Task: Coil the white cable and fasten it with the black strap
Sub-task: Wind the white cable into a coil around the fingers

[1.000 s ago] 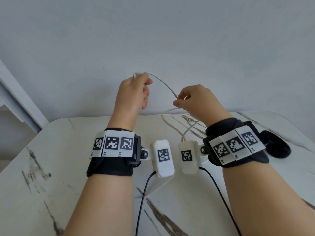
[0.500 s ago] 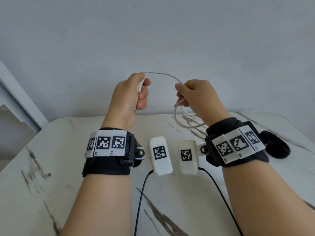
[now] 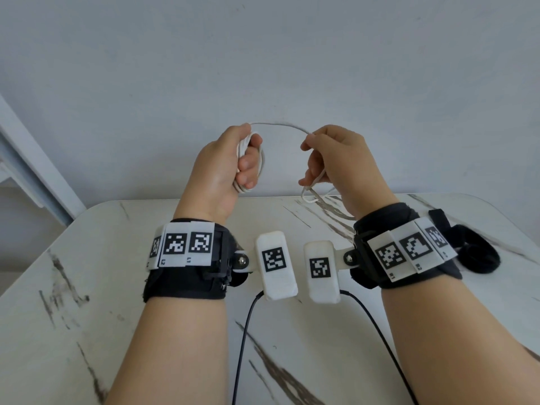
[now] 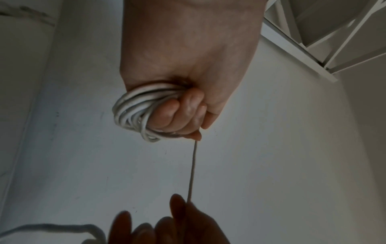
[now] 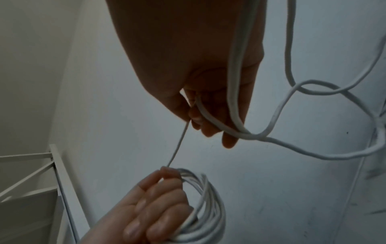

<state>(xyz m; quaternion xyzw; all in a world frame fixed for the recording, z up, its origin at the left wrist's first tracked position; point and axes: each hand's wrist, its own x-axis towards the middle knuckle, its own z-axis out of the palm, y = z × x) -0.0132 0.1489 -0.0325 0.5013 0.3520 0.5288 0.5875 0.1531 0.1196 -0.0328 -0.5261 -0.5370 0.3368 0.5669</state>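
My left hand grips a coil of white cable wound in several turns round its fingers; the coil shows plainly in the left wrist view. A short span of cable arches across to my right hand, which pinches it between thumb and forefinger. The loose cable drapes over the right fingers and hangs down towards the table. A black strap lies on the table beside my right wrist. Both hands are raised above the table.
The white marble-patterned table lies below my forearms, with its far edge against a plain wall. Two black wires run from the wrist cameras towards me. A white frame stands at the left.
My right hand has risen to the level of the left and taken a fresh pinch on the cable. The left hand has turned, and more cable now shows round its fingers.
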